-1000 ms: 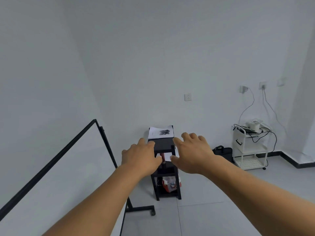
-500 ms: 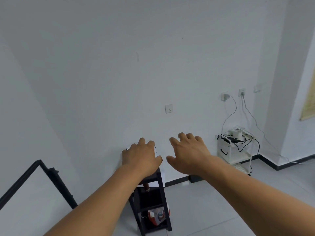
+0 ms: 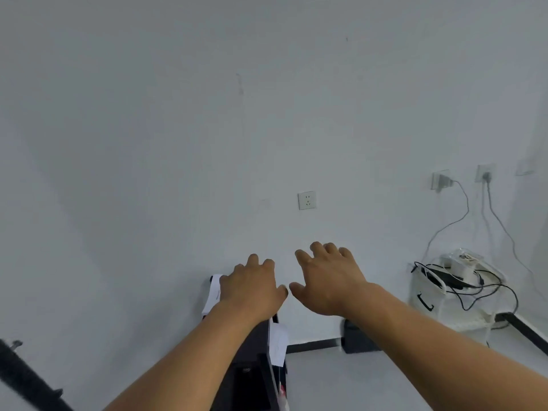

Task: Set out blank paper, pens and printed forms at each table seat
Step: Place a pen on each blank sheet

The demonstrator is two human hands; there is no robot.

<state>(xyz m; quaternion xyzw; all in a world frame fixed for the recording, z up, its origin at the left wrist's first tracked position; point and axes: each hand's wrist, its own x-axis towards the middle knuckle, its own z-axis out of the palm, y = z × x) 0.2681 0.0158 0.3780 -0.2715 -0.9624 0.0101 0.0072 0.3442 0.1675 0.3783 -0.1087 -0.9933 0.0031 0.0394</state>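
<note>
Low in the frame's centre, the left hand point(image 3: 252, 287) spreads relaxed fingers over the printed forms point(image 3: 214, 293), whose white edge shows at its left, on top of the black shelf point(image 3: 255, 369). The right hand point(image 3: 327, 281) hovers beside it, fingers loose, holding nothing, against the bare wall point(image 3: 207, 129). The white cart point(image 3: 450, 295) stands at the right edge, well apart.

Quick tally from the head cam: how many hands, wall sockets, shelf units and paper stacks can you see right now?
Hands: 2, left hand and right hand, both empty.
Wall sockets: 3, the free socket and two plugged sockets.
Shelf units: 2, black shelf and white cart.
Paper stacks: 1, printed papers on the black shelf.
Total: 8
</note>
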